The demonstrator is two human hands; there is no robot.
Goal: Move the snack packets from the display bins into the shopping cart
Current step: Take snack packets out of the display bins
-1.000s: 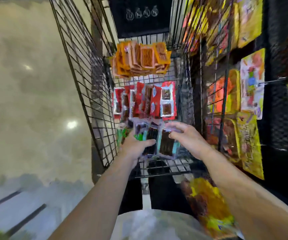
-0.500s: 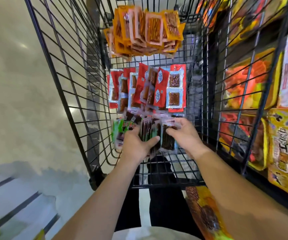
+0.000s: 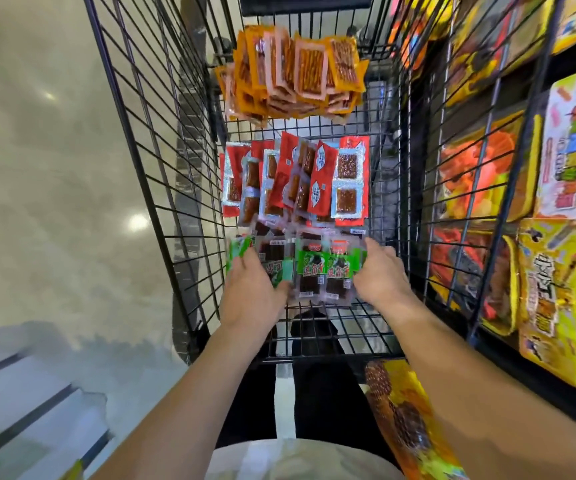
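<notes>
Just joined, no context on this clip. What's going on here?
A person is loading snack packets into a wire shopping cart. Both hands are down inside it on a bundle of green packets. The left hand grips the bundle's left end. The right hand is against its right end, though whether it holds is unclear. Red packets and orange packets already lie further along the cart. Yellow bags show on the display at right.

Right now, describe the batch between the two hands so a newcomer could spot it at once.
Look inside the black wire shopping cart. Of three batches in it, take the nearest, held between the left hand and right hand. The far orange packets and middle red packets differ: these green-banded packets show dark contents.
</notes>
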